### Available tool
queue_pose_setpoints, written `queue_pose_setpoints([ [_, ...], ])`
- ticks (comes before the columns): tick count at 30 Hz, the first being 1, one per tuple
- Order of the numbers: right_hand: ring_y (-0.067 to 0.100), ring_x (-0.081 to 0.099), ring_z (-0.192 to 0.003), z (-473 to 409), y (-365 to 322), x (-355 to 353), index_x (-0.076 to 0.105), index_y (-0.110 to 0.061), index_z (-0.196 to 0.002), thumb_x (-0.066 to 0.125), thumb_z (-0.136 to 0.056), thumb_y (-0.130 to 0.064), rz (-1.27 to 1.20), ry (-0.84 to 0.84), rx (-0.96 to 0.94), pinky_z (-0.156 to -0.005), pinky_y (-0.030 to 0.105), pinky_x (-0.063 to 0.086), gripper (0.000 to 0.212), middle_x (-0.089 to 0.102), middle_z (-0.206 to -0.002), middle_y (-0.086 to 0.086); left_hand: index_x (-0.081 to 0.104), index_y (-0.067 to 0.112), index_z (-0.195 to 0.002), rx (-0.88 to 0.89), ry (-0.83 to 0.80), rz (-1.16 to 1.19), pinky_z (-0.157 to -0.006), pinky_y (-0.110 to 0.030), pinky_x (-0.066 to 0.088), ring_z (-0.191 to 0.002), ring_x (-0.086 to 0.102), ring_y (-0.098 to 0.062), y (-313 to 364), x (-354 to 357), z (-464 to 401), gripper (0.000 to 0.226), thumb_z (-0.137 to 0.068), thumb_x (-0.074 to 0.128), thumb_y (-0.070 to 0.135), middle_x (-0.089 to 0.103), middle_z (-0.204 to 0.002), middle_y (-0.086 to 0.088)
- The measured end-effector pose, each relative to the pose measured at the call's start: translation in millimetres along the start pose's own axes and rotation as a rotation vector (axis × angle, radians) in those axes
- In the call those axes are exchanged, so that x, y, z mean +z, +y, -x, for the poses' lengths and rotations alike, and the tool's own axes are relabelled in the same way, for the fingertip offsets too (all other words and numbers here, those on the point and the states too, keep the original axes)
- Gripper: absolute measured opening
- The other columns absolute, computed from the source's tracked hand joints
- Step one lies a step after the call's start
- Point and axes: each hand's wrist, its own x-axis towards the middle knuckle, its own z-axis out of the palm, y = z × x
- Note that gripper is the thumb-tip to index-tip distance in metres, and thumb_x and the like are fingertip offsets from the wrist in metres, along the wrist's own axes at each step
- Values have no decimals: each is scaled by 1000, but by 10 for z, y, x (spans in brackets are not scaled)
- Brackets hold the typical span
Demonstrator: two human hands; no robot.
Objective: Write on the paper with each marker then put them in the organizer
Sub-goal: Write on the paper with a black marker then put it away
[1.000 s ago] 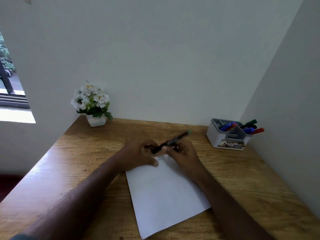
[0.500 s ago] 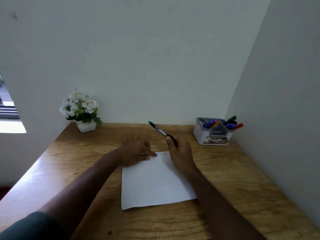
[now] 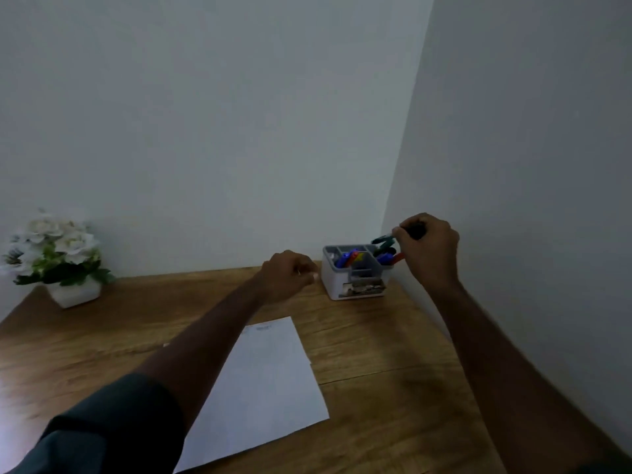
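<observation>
A white sheet of paper (image 3: 270, 381) lies on the wooden desk (image 3: 376, 340), with small writing near its far edge. The white and grey organizer (image 3: 354, 273) stands in the far right corner and holds several markers, blue, red, green and orange. My right hand (image 3: 427, 249) is above the organizer's right side and grips a dark marker (image 3: 384, 239) with a green end. My left hand (image 3: 289, 271) hovers just left of the organizer, fingers loosely curled, holding nothing that I can see.
A white pot of white flowers (image 3: 58, 258) sits at the far left of the desk. Walls close the desk at the back and on the right, right behind the organizer.
My right hand carried the marker from the paper over to the organizer. My left hand lifted off the paper and moved toward the organizer. The view swung right.
</observation>
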Motion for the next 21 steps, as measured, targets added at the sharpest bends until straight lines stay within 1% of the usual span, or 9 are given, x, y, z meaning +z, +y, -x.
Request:
queue_pose_setpoints([
  [3,10,69,-73,-119,128,69,75,-11,-88,75,-85,-19,68,-80,13,-73,27,61,9,74,-83,2,72,17,-112,-19,-11,24,-89,-33,52,-100,63,-14,38,108,-70,24,-91,64,26,71,-111,0],
  [5,15,71,-75,-208,177,111,75,-12,-88,75,-86,-21,78,-95,27,-75,35,62,10,74,-84,3,72,15,-111,-17,-12,46,-90,-34,53,-99,64,-13,32,150,-71,23,-91,65,23,72,-109,-1],
  [7,14,70,-75,-301,203,137,75,-12,-88,74,-86,-22,96,-86,25,-72,30,61,11,74,-84,3,73,13,-108,-23,-16,59,-90,-37,54,-97,65,-14,-4,176,-61,21,-91,66,23,72,-106,-2],
  [9,13,68,-76,-381,206,145,75,-11,-91,73,-88,-22,134,-94,9,-67,17,53,12,74,-87,3,73,14,-107,-26,-20,61,-90,-37,55,-96,66,-14,-44,190,-57,20,-91,67,24,72,-105,-1],
  [10,13,68,-78,-413,199,157,75,-11,-92,73,-88,-23,148,-115,0,-68,16,51,13,74,-88,4,73,15,-107,-31,-19,59,-89,-36,54,-96,65,-12,-63,193,-62,20,-91,67,25,72,-105,-1],
  [13,16,69,-84,-469,135,254,75,-16,-90,75,-86,-27,144,-228,-51,-81,35,59,12,75,-89,2,73,16,-107,-43,-8,58,-88,-31,54,-95,65,-10,-112,193,-85,19,-91,67,24,73,-106,0],
  [15,16,69,-87,-477,63,358,74,-26,-86,76,-84,-35,163,-316,-93,-88,45,55,9,74,-88,-4,74,16,-106,-52,-2,62,-88,-30,54,-94,65,-8,-131,187,-90,18,-91,67,24,73,-104,0],
  [18,15,66,-95,-468,-35,513,71,-31,-85,74,-85,-42,240,-471,-106,-98,48,45,12,73,-91,-9,74,16,-105,-65,-2,65,-86,-28,53,-94,65,-7,-119,172,-98,18,-92,66,25,72,-103,2],
  [21,16,64,-99,-449,-80,640,72,-30,-87,72,-86,-46,223,-576,-83,-100,46,41,17,72,-94,-10,74,17,-104,-71,2,74,-85,-28,52,-93,65,-7,-94,160,-126,17,-91,67,25,73,-103,2],
])
